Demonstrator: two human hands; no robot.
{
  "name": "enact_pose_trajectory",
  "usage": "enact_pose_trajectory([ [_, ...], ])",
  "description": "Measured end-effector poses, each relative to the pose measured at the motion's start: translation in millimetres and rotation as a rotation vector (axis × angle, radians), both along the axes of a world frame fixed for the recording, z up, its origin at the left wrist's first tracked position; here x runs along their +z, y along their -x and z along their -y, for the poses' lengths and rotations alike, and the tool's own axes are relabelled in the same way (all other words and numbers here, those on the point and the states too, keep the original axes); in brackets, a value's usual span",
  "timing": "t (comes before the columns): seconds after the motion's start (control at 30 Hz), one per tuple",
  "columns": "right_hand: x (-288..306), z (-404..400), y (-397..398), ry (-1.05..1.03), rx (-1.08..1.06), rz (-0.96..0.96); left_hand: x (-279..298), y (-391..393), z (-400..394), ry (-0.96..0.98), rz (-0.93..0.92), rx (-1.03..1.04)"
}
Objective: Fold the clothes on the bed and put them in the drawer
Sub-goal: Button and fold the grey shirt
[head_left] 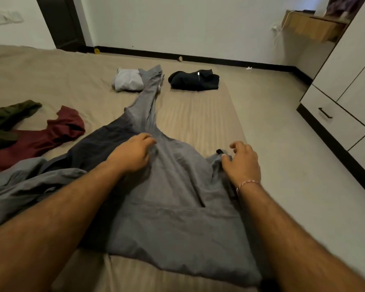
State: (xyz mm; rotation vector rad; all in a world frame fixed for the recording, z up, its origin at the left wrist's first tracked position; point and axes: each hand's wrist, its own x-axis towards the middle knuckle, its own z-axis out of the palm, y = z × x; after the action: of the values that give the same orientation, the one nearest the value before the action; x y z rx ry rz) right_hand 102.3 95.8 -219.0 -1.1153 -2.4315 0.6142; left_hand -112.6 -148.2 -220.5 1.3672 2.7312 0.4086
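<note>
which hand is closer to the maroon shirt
Left. The left hand rests on the grey garment just right of the maroon shirt; the right hand is farther right.

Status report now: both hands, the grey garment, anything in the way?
Left hand pinching grey garment mid-cloth. Right hand gripping its edge. Garment spread, unfolded; its far end overlaps folded light-grey piece.

Both bare forearms reach forward, roughly parallel. The left hand [133, 153] lies palm down, fingers curled at the tips. The right hand [241, 162] is palm down too, fingers loosely bent, a thin bracelet [247, 184] on its wrist.
</note>
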Motion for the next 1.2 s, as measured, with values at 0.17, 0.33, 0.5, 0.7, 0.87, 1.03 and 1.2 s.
enact_pose_trajectory([
  [0.17, -11, -38, 49, 0.15, 0.084, 0.164, 9, 40, -64, 0.119, 0.108, -0.049],
  [0.33, -26, -73, 40, 0.296, -0.076, -0.117, -16, 73, -102, 0.278, 0.192, -0.04],
  [0.5, -35, -111, -21, 0.368, -0.471, -0.306, -29, 102, -92, 0.224, -0.009, 0.105],
  [0.7, -30, -102, -24, -0.021, -0.185, 0.059, -20, 96, -73, 0.014, -0.148, 0.145],
  [0.87, -16, -85, 7, -0.199, 0.253, 0.521, 2, 102, -60, 0.034, -0.188, 0.187],
  [1.03, -4, -95, 4, -0.268, 0.014, 0.575, 10, 106, -43, 0.271, -0.02, 0.081],
  [1.2, -3, -57, -29, -0.483, 0.049, 0.405, 9, 68, 3, 0.095, -0.027, -0.022],
])
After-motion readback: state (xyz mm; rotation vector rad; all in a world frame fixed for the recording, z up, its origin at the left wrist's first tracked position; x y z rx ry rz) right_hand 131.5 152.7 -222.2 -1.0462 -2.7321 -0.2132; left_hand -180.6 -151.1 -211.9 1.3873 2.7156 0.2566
